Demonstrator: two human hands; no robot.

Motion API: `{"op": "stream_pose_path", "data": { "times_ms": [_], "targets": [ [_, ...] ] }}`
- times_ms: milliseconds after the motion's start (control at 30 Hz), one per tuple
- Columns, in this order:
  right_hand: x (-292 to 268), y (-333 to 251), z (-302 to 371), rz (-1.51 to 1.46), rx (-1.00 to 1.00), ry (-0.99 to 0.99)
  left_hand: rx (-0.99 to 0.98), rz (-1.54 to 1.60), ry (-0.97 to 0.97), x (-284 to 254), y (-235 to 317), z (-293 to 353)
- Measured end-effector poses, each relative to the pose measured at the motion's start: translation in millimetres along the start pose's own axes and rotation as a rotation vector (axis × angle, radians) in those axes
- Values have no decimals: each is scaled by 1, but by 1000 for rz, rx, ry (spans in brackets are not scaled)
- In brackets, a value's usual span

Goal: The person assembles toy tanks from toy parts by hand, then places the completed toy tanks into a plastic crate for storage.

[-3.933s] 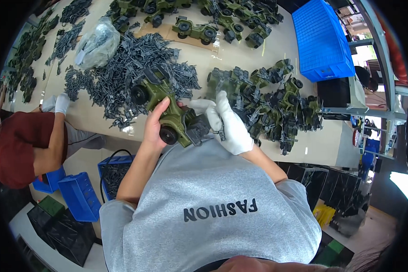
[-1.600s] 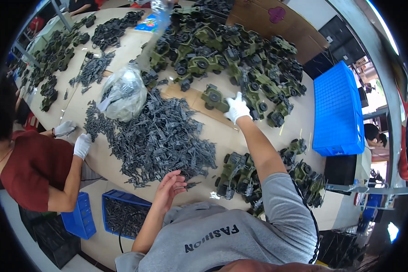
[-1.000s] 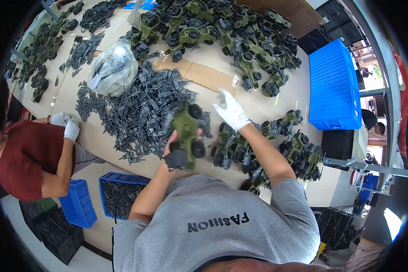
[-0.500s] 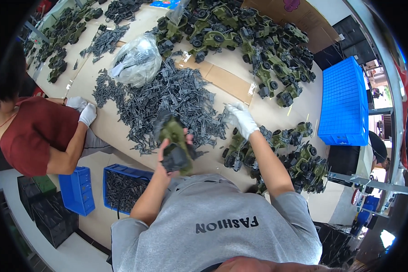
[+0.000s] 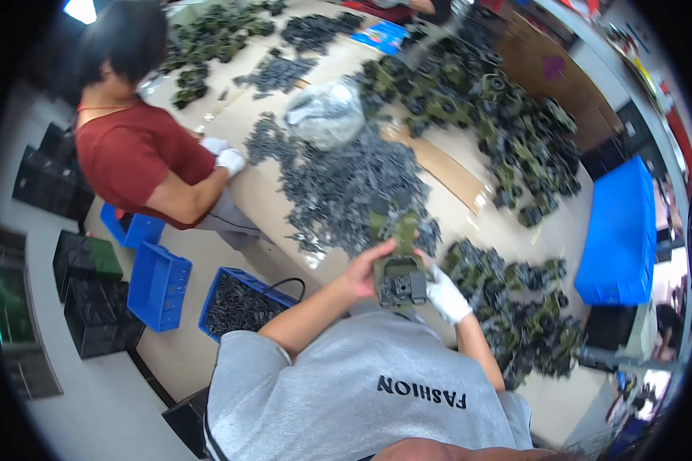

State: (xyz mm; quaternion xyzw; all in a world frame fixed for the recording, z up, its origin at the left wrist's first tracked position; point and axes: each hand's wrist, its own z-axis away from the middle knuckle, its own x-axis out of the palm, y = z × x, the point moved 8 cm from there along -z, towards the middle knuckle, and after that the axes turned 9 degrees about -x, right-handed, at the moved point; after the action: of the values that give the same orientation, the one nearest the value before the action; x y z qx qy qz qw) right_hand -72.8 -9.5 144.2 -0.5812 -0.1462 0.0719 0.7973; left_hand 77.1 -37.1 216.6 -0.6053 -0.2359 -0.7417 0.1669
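Toy vehicle [image 5: 401, 267] in front of the grey parts pile [image 5: 354, 188].
My left hand [image 5: 367, 269] clamps it; whether my right hand [image 5: 446, 296] grips, I can't tell; I'd brace it steadily.

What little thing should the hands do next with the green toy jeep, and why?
Perhaps the gloved right hand should steady the toy jeep from its side, because the bare left hand grips it from the other side and the right is close by; whether that one touches it is unclear.
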Motion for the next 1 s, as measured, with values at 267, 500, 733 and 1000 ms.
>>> {"op": "stream_pose_path", "data": {
  "times_ms": [267, 500, 733, 1000],
  "targets": [
    [20, -45, 88, 545, 279, -347, 135, -118, 189, 2, 20, 42],
    [13, -76, 99, 71, 81, -85, 250, -72, 464, -23, 13, 52],
    [26, -114, 105, 107, -183, 219, 166, -133, 523, -7, -12, 49],
    [53, -116, 92, -7, -111, 285, 127, -219, 480, 11, -22, 43]
  ]
}}
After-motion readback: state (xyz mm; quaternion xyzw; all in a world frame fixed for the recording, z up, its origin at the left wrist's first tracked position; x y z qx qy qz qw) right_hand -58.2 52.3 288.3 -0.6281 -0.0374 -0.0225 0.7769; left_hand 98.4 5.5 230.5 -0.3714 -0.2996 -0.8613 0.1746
